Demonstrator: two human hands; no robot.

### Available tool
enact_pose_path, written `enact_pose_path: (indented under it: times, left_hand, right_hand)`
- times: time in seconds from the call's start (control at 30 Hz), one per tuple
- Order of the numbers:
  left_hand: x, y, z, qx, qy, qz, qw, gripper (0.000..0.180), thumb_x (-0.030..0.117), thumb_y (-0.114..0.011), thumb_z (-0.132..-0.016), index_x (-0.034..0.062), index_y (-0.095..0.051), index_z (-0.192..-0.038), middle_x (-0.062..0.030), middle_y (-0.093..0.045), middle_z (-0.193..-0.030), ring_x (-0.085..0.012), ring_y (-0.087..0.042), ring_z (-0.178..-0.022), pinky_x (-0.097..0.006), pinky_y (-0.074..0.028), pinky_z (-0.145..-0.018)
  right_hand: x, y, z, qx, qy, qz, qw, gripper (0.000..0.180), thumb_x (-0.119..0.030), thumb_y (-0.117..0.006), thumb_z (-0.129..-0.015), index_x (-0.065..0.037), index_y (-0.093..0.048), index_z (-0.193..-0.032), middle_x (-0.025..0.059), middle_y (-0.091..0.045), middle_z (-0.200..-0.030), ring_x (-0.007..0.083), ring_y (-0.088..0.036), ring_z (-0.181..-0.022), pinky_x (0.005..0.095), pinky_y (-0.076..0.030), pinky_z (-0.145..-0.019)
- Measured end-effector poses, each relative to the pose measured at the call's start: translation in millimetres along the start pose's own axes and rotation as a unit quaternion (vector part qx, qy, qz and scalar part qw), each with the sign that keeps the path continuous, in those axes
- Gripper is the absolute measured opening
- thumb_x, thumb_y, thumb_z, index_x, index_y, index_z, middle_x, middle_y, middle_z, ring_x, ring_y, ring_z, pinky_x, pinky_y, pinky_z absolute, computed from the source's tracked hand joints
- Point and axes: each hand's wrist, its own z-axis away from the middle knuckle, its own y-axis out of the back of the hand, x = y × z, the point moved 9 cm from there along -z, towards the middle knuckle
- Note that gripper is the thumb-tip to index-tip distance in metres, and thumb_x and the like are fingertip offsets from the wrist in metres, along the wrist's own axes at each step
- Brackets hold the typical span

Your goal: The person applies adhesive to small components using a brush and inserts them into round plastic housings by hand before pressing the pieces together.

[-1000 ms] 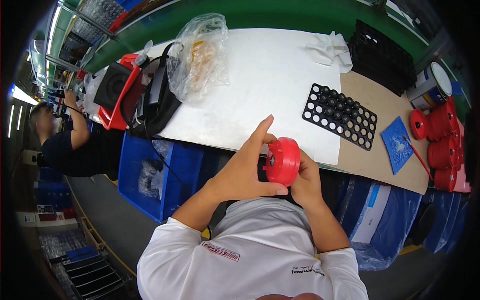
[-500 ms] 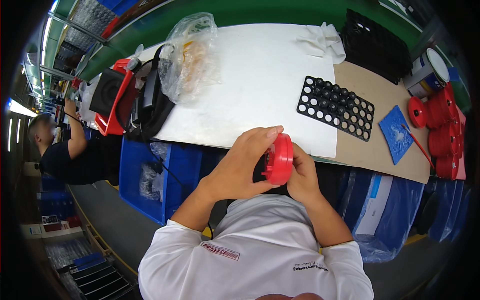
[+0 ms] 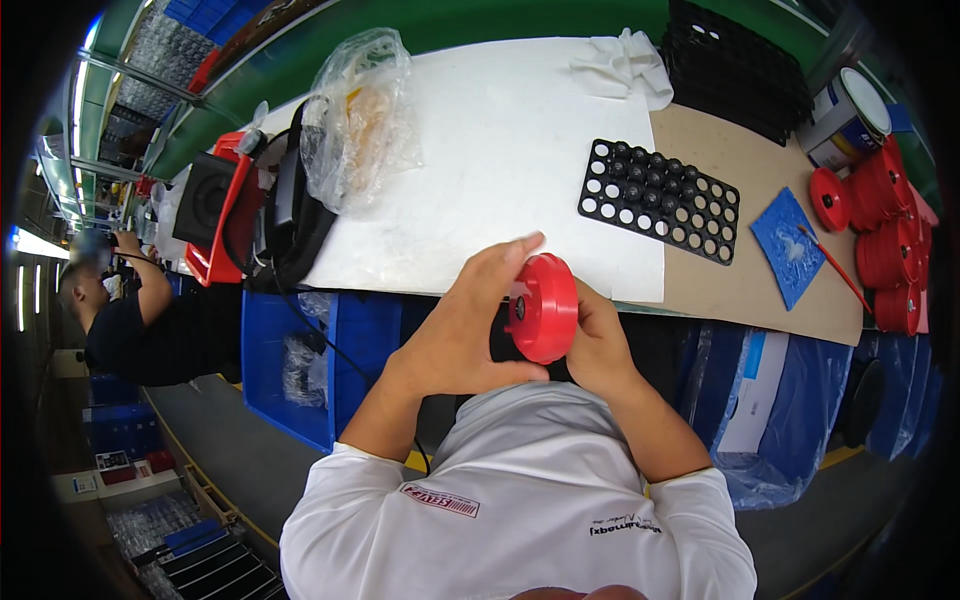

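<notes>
A round red plastic part, with a dark spot at its centre, is held up in front of me over the table's near edge. My right hand grips it from its right side, the fingers partly hidden behind it. My left hand is open on the other side, thumb below and fingers above, with a gap between the palm and the part. Whether its fingertips touch the rim, I cannot tell.
A black tray with small black pieces lies on the table, near a blue sheet and brush. Stacked red parts and a can stand right. A plastic bag lies left; blue bins sit below.
The red part has turned so more of its face shows. My left fingers have opened away from it and shifted slightly left. The view has tilted a little.
</notes>
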Motion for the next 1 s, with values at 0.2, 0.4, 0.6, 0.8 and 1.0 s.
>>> enact_pose_path:
  times: [0.2, 0.4, 0.6, 0.8, 1.0]
  left_hand:
    - [-17, -3, 10, -0.04, 0.223, 0.163, 0.96, 0.111, 0.028, -0.089, -0.063, -0.0005, -0.025, -0.149, -0.0199, -0.044, -0.143, -0.0353, -0.047, -0.128, -0.048, -0.029, -0.112]
    - [13, 0, -1, -0.029, 0.075, 0.119, 0.99, 0.111, 0.028, -0.083, -0.071, 0.0032, -0.012, -0.153, -0.0269, -0.039, -0.143, -0.0409, -0.04, -0.132, -0.049, -0.033, -0.11]
    - [-2, -7, 2, -0.04, 0.208, 0.185, 0.96, 0.11, 0.022, -0.083, -0.071, 0.0011, -0.012, -0.152, -0.0239, -0.045, -0.137, -0.0367, -0.047, -0.124, -0.045, -0.04, -0.105]
    - [10, 2, -4, -0.025, 0.069, 0.067, 0.995, 0.112, 0.02, -0.084, -0.066, 0.001, -0.014, -0.152, -0.025, -0.046, -0.135, -0.0381, -0.046, -0.124, -0.043, -0.04, -0.104]
    - [-8, -7, -1, -0.048, 0.254, 0.213, 0.942, 0.119, 0.03, -0.086, -0.065, 0.0013, -0.01, -0.153, -0.0244, -0.049, -0.131, -0.0369, -0.053, -0.117, -0.042, -0.044, -0.1]
  right_hand:
    - [6, 3, 3, 0.012, 0.021, 0.029, 0.999, 0.027, -0.011, -0.049, -0.099, 0.0, -0.057, -0.123, 0.0048, -0.065, -0.108, 0.0101, -0.059, -0.097, 0.0264, -0.048, -0.085]
    - [11, 22, 15, 0.055, 0.034, 0.017, 0.998, 0.038, -0.019, -0.056, -0.098, 0.001, -0.053, -0.13, 0.0068, -0.061, -0.119, 0.0146, -0.058, -0.106, 0.0287, -0.047, -0.091]
    - [3, 20, 13, 0.039, 0.064, 0.067, 0.995, 0.038, -0.019, -0.059, -0.096, 0.002, -0.054, -0.128, 0.0085, -0.062, -0.116, 0.0154, -0.06, -0.104, 0.0297, -0.049, -0.089]
    - [4, 23, 14, 0.04, 0.059, 0.052, 0.996, 0.037, -0.019, -0.059, -0.095, 0.003, -0.055, -0.126, 0.0093, -0.062, -0.116, 0.0159, -0.06, -0.102, 0.0304, -0.049, -0.089]
    - [-4, 16, 15, 0.046, 0.09, 0.16, 0.982, 0.047, -0.024, -0.064, -0.092, 0.004, -0.054, -0.128, 0.01, -0.062, -0.119, 0.0171, -0.059, -0.106, 0.0313, -0.047, -0.092]
